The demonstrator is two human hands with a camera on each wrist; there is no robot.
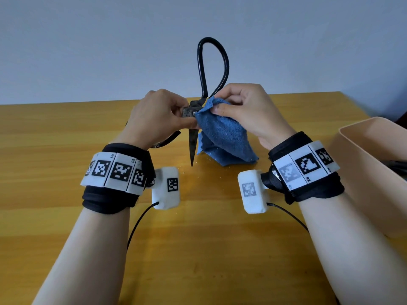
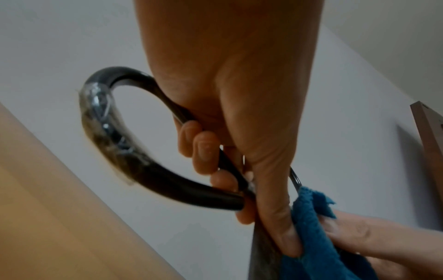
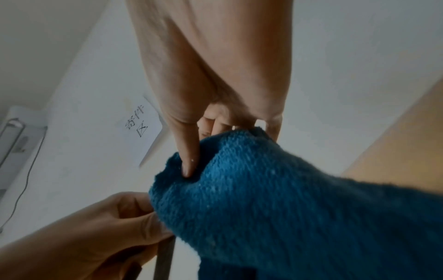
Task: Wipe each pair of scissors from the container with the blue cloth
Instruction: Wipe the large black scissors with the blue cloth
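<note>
one pair of scissors (image 1: 199,100) is being wiped now, held in the air above the wooden table (image 1: 66,133). the left hand (image 1: 154,119) pinches them at the pivot with thumb and curled fingers, and the right hand (image 1: 248,111) pinches the blue cloth (image 1: 222,137) against the metal beside the pivot, fingers bent and close together. the long axis is almost vertical: the black loop handles point up and away, the closed blades point down toward the person, the tip above the table. the beige container (image 1: 370,164) stands at the right and something dark is inside, so i judge more scissors wait; how many i cannot tell.
</note>
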